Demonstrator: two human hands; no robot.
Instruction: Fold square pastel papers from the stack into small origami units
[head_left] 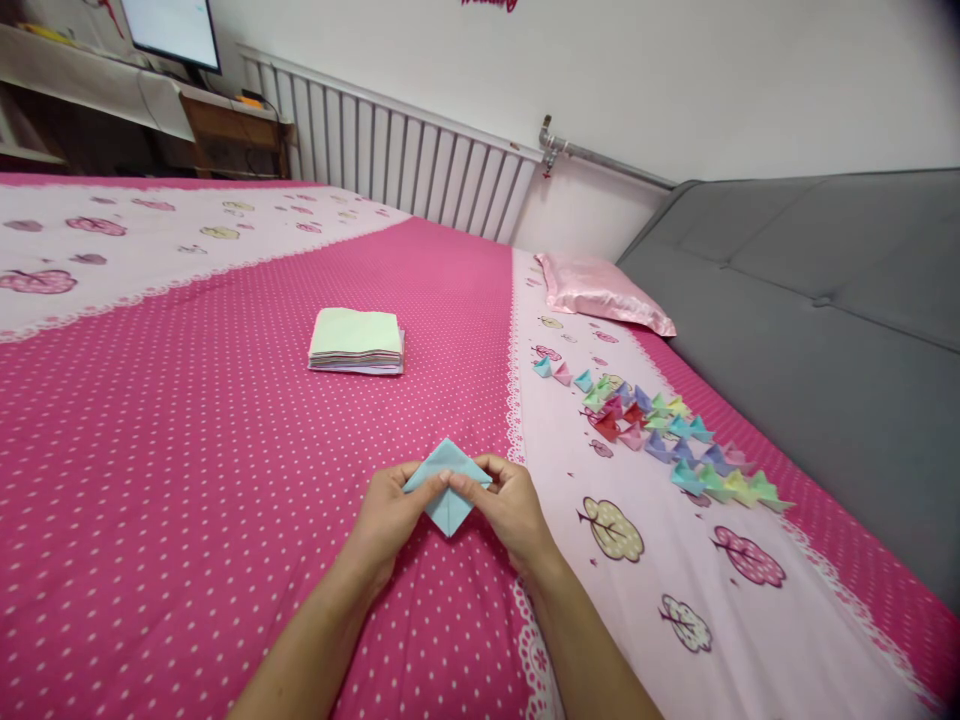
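Note:
A light blue sheet of paper [448, 455], folded into a small diamond, is held up over the bed between both hands. My left hand [392, 508] pinches its left side, with the thumb lying on the front face near the centre. On the other side, my right hand [517, 505] grips the right corner, its thumb tip close to the left one. A crease runs down the lower half of the diamond. The fingers behind the paper are partly hidden.
Beyond my hands lies a stack of coloured paper [356, 340]. Rows of small folded paper boats [656, 425] stand to the right. Further back are a pink pillow [600, 290], a grey headboard [810, 260] and a white radiator [405, 145]. A dotted pink bedspread [187, 450] covers the bed.

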